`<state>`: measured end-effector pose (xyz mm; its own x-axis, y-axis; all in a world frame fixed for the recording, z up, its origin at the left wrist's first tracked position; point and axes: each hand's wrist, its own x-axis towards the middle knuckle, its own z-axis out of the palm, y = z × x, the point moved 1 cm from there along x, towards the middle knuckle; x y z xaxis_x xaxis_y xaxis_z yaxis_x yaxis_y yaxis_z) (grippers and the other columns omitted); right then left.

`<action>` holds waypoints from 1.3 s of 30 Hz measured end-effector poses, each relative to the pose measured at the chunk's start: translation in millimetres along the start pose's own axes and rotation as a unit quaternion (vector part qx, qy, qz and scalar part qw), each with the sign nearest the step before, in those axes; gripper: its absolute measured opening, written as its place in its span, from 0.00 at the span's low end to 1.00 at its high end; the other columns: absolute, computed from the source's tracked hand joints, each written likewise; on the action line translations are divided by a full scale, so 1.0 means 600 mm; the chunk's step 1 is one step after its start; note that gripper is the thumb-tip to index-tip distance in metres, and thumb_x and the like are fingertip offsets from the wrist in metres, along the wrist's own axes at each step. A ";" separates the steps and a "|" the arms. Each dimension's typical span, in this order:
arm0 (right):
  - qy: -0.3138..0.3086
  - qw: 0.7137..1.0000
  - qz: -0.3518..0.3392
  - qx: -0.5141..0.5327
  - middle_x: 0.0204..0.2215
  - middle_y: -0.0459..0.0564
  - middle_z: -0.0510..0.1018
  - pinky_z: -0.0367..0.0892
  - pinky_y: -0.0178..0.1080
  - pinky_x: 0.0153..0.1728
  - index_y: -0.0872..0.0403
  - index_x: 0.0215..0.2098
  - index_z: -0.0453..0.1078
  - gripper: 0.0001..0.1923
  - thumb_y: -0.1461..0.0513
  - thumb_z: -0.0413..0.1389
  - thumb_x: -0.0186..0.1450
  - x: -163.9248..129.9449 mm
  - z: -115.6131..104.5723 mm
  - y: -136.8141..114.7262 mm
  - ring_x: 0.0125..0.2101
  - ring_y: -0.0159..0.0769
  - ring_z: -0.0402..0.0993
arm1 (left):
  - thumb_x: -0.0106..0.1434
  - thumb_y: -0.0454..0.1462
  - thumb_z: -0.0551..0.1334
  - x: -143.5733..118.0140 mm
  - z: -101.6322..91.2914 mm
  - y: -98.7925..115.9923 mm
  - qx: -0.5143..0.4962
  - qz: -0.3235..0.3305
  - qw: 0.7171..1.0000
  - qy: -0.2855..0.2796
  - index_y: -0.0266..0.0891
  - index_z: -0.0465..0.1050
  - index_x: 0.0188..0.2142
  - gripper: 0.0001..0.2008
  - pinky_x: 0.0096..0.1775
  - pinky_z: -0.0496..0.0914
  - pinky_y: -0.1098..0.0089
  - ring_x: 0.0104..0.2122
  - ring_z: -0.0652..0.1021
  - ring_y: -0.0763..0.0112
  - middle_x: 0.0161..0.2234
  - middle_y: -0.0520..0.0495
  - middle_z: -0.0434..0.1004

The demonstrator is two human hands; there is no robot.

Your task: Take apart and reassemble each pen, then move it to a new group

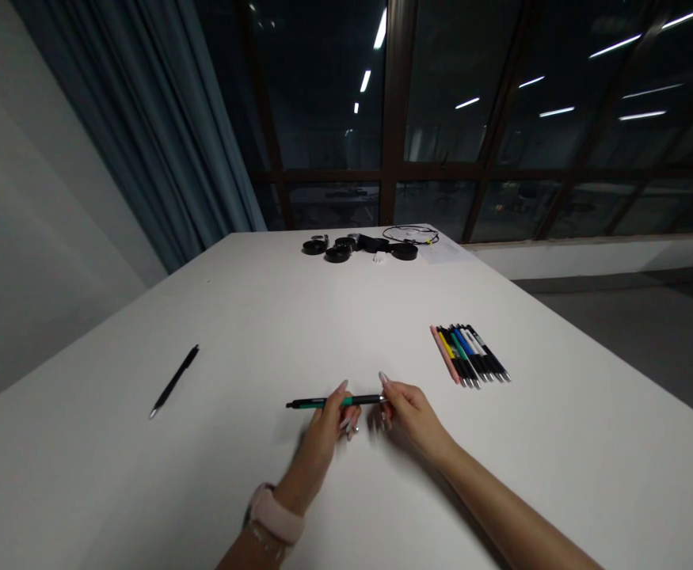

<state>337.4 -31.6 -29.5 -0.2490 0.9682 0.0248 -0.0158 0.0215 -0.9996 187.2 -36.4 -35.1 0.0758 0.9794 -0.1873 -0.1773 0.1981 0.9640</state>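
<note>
Both my hands hold one green and black pen (314,403) level, just above the white table (275,317). My left hand (328,431) pinches its middle, and a pale watch band sits on that wrist. My right hand (409,412) grips the pen's right end with its fingertips. A row of several pens (470,355) in pink, yellow, green, blue and white lies side by side to the right of my hands. A single black pen (173,381) lies apart on the table's left side.
At the far end of the table lie black round items (337,252) and a thin cable (411,233). A grey curtain (161,127) hangs at the left. Dark windows (458,103) fill the back, and the table's right edge drops to the floor.
</note>
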 end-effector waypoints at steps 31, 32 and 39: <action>-0.022 0.996 -0.036 -0.078 0.19 0.42 0.66 0.60 0.35 0.28 0.52 0.23 0.61 0.28 0.42 0.44 0.70 -0.003 -0.002 0.010 0.23 0.31 0.64 | 0.48 0.63 0.59 0.002 -0.004 -0.002 0.006 -0.032 0.999 0.005 0.44 0.55 0.12 0.29 0.22 0.54 0.70 0.16 0.59 0.75 0.13 0.55 0.55; -0.021 0.996 -0.036 -0.074 0.19 0.42 0.66 0.60 0.35 0.28 0.52 0.24 0.62 0.27 0.42 0.44 0.70 -0.003 -0.002 0.008 0.23 0.31 0.64 | 0.48 0.63 0.58 0.002 -0.005 -0.003 0.006 -0.029 1.000 0.005 0.44 0.54 0.12 0.28 0.22 0.54 0.70 0.16 0.59 0.75 0.13 0.55 0.55; -0.022 0.995 -0.050 -0.083 0.20 0.42 0.67 0.60 0.35 0.28 0.51 0.26 0.62 0.25 0.42 0.47 0.69 -0.005 -0.002 0.004 0.23 0.31 0.64 | 0.48 0.62 0.57 0.008 -0.005 -0.012 0.011 -0.019 1.000 0.011 0.45 0.55 0.11 0.28 0.23 0.55 0.69 0.17 0.61 0.75 0.13 0.54 0.56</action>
<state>339.4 -33.8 -31.8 -0.2964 0.9473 0.1216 0.1173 0.1625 -0.9797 185.6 -33.2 -43.3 0.0603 0.9719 -0.2276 -0.1526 0.2343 0.9601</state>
